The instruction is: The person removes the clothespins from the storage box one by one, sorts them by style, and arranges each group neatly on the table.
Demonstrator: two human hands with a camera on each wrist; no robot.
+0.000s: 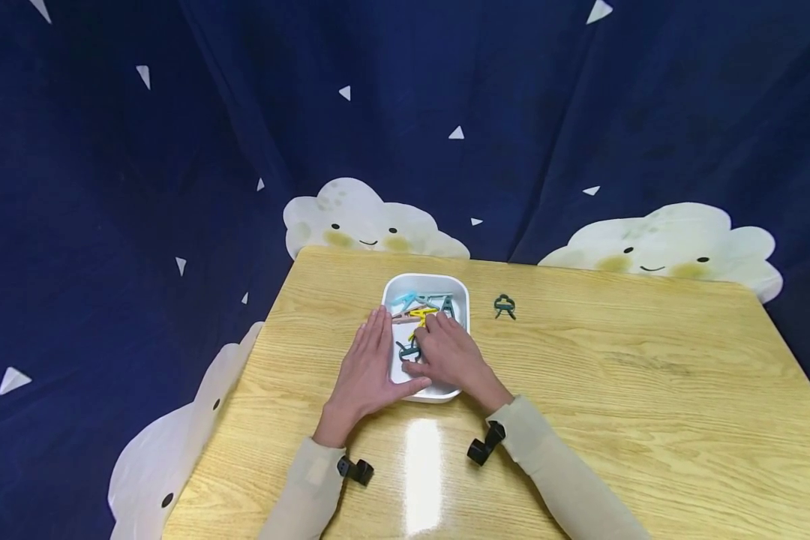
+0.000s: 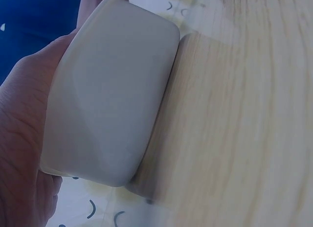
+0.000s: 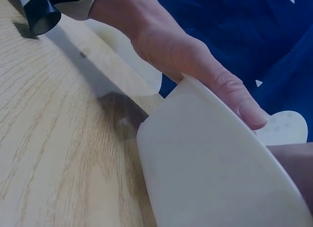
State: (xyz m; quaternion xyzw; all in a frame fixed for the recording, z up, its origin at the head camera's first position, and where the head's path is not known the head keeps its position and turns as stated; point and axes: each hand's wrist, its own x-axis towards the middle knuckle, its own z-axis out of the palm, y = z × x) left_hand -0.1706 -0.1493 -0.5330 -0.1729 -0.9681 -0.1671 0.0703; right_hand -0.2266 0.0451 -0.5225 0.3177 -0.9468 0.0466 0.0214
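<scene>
The left hand (image 1: 367, 375) lies straight-fingered along the white tray (image 2: 112, 100), thumb spread across its near end; should it lift, the tray could slide. Between the hands, inside the tray, a dark green clip (image 1: 409, 352) sits near a yellow clip (image 1: 424, 312), so the two might snag. The right hand (image 1: 451, 352) bends into the tray; whether it pinches anything I cannot tell. Rightward beyond it, a loose green clip (image 1: 504, 306) could be knocked by a wide sweep

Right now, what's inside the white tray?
Clips in light blue, yellow, pinkish and dark green. Anything inside that lies under the right hand or left hand is covered.
</scene>
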